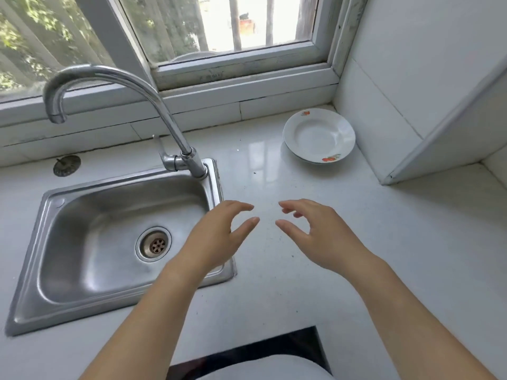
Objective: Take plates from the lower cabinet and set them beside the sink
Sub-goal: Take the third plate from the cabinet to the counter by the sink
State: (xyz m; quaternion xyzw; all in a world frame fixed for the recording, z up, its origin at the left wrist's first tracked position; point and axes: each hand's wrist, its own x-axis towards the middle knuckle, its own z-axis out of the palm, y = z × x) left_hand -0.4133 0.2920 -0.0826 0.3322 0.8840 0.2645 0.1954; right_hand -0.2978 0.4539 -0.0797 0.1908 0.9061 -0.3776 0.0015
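Both hands hover empty with fingers loosely spread, left hand (219, 237) and right hand (315, 234) side by side, a round plate (319, 135) lying beyond and slightly right, nearer the right hand.

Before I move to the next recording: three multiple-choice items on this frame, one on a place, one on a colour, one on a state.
1. Where does the plate lie relative to the sink?
A) inside it
B) on the counter to its right
C) on its left

2. What colour are the motifs on the plate's rim?
A) blue
B) orange-red
C) black

3. What are the left hand and right hand doing?
A) carrying a plate together
B) hovering open, holding nothing
C) turning the tap

Answers:
1 B, the plate sits on the counter, well right of the sink.
2 B, two orange-red prints show on the white rim.
3 B, the fingers are spread and loosely curved, with nothing between them.
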